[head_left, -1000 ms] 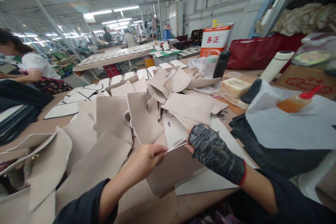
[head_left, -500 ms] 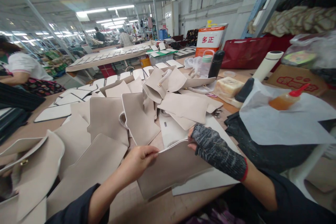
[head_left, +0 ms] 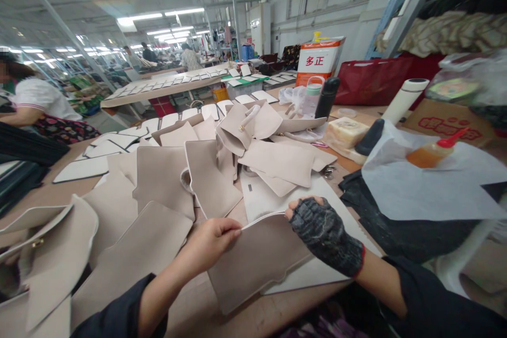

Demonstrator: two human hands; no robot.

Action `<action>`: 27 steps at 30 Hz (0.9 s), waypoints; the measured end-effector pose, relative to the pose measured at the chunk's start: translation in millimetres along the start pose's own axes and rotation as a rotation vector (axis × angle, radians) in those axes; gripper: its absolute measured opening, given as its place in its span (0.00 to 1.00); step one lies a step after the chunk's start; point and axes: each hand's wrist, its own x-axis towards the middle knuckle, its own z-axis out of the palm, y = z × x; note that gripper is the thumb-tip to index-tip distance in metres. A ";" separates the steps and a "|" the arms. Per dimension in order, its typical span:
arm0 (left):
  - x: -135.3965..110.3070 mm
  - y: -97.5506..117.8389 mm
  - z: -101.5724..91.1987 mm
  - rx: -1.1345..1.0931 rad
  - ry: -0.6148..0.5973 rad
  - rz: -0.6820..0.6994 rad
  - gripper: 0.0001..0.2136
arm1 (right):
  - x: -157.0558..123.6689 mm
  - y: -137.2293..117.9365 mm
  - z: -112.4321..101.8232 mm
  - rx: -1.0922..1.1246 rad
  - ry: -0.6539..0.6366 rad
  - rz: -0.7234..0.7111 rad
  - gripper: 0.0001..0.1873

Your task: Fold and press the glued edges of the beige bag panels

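Note:
A beige leather panel [head_left: 257, 259] with a white edge is held up before me, tilted over the table. My bare left hand [head_left: 216, 240] pinches its upper left corner. At the upper right corner, my right hand [head_left: 319, 229], in a grey fingerless knit glove with a red cuff, grips the same edge; its thumb is hidden. Beneath the panel lies a white board [head_left: 336, 266]. More beige leather pieces [head_left: 162, 179] are piled behind and to the left, one a bag part with a gold clasp [head_left: 242, 128].
A bottle of orange liquid with a red nozzle [head_left: 435, 153] lies on white paper [head_left: 412, 190] at right. Behind stand a black bottle [head_left: 327, 96], a white thermos [head_left: 406, 99] and a large can [head_left: 319, 60]. White panels [head_left: 106, 145] line the table's left; a co-worker [head_left: 39, 97] is beyond.
My right hand has rolled over, showing more of the back of its glove. The panel's lower edge has swung slightly toward me. My left hand keeps its pinch.

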 end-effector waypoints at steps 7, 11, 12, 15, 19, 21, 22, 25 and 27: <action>1.1 -1.9 4.0 0.050 -0.003 0.036 0.13 | 2.4 2.9 11.9 -0.067 -0.052 -0.024 0.16; 0.6 0.9 2.2 0.053 0.006 0.027 0.13 | 9.5 -0.6 4.5 -0.023 -0.043 -0.056 0.13; 0.7 1.4 1.7 0.051 0.004 0.024 0.14 | 10.7 -1.7 2.7 -0.015 -0.039 -0.067 0.12; 1.0 1.9 1.1 0.054 -0.004 0.015 0.14 | 10.8 -3.4 0.4 -0.017 -0.047 -0.082 0.09; 0.8 1.2 1.1 0.048 -0.009 0.000 0.15 | 5.2 0.5 2.7 -0.049 -0.058 -0.082 0.11; 0.4 0.7 1.0 0.051 -0.016 -0.010 0.15 | 2.8 3.6 4.2 -0.056 -0.059 -0.064 0.12; 0.1 0.5 0.9 0.056 -0.020 -0.013 0.15 | 1.9 4.9 4.9 -0.058 -0.071 -0.058 0.12; -0.6 0.9 0.0 0.055 -0.037 -0.015 0.14 | 1.4 6.8 6.1 -0.048 -0.110 -0.063 0.11; -1.1 3.5 -1.7 0.033 -0.070 -0.012 0.13 | 2.9 6.7 6.0 -0.023 -0.099 -0.060 0.11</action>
